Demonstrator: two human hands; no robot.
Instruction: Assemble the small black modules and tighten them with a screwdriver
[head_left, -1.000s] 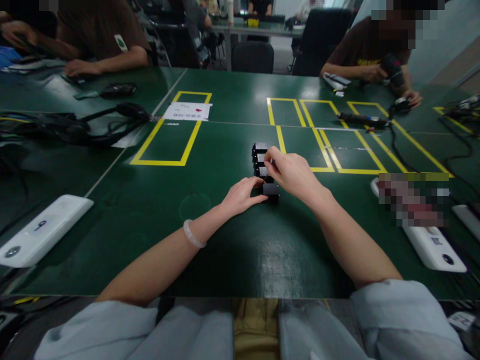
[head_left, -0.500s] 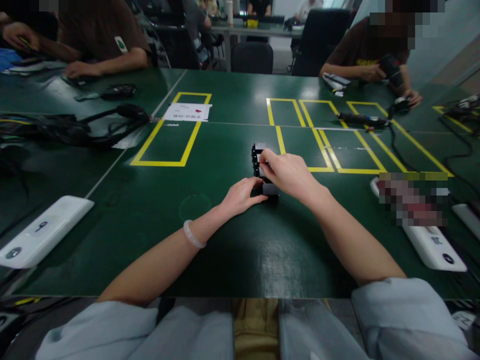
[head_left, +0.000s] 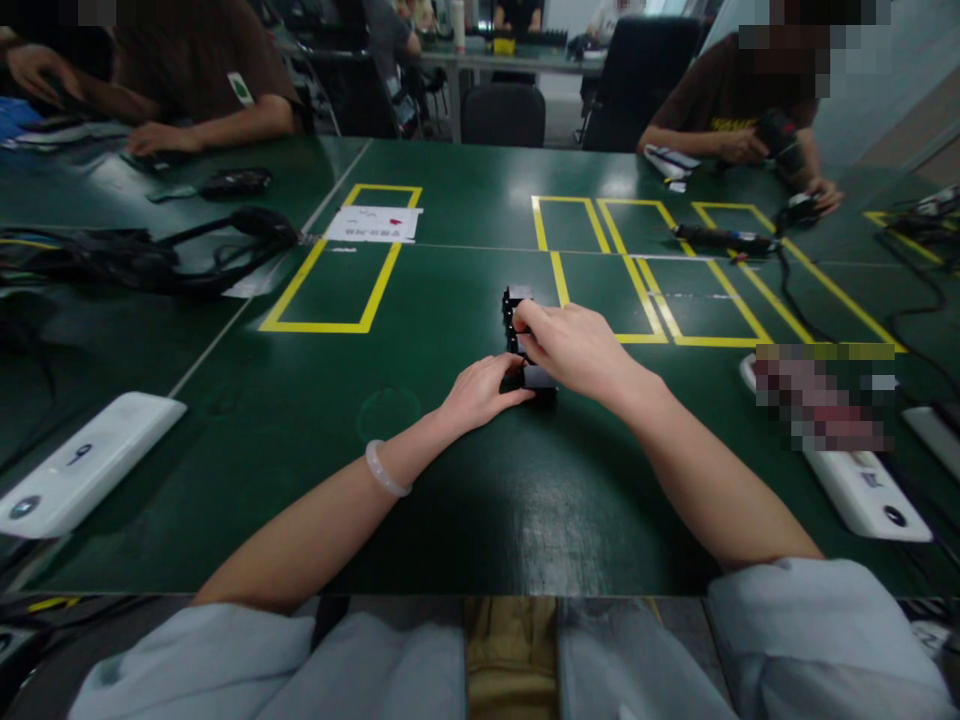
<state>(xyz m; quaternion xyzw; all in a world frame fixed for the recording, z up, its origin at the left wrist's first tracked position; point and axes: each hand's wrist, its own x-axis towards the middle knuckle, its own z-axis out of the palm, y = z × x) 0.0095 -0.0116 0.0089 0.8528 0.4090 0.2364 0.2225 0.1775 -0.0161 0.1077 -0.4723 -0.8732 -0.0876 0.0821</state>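
Green worktop (head_left: pixel 450 510), black device (head_left: pixel 539 378) mid-frame, well apart from the near edge at bottom. Left hand (head_left: pixel 478 389) grips its near end, thumb against fingers. Right hand (head_left: pixel 576 342) curls over its middle; can't tell if fingers grip. Wide gap to white case (head_left: pixel 94 465), lower left.

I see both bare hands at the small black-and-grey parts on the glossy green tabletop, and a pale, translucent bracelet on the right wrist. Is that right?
Wrong wrist: the head view shows the pale, translucent bracelet on the left wrist. The rest holds: the left hand and right hand are at the small black-and-grey parts on the glossy green tabletop.
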